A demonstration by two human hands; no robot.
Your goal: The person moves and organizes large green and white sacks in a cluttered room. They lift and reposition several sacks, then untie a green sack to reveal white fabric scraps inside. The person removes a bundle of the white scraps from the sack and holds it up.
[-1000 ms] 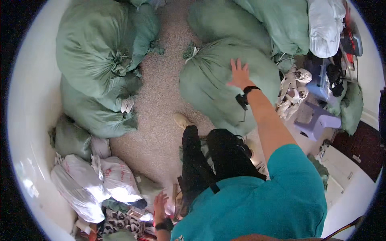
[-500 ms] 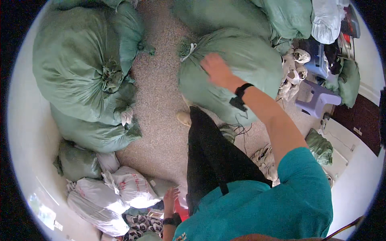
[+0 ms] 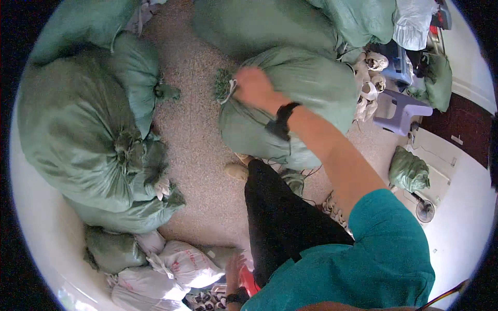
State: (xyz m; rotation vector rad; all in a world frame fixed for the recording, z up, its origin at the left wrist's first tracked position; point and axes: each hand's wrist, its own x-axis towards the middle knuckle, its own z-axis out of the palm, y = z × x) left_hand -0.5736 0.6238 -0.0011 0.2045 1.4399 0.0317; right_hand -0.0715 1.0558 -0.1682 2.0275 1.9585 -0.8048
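A large, full green woven sack [image 3: 311,98] lies in front of me, its gathered neck bound with white string [image 3: 232,91]. My right hand [image 3: 254,89] is at that neck, right beside the string. Its fingers are smeared by motion, so whether they grip the sack cannot be made out. Low in the view, my left hand [image 3: 235,265] hangs by my side with its fingers apart, holding nothing. It is nearest to a red thing [image 3: 249,282] and a white sack with red print [image 3: 189,263].
Bulging green sacks [image 3: 67,140] are piled along the left wall. Behind the tied sack lies another green sack [image 3: 264,26]. To the right are pale shoes [image 3: 369,90], a purple stool [image 3: 402,111], a blue bin [image 3: 397,65] and a small fan [image 3: 425,211]. Speckled floor [image 3: 194,150] runs between the piles.
My right hand has moved left across the sack to its tied neck. My view has shifted, and the left pile sits lower in it. My left hand still hangs low.
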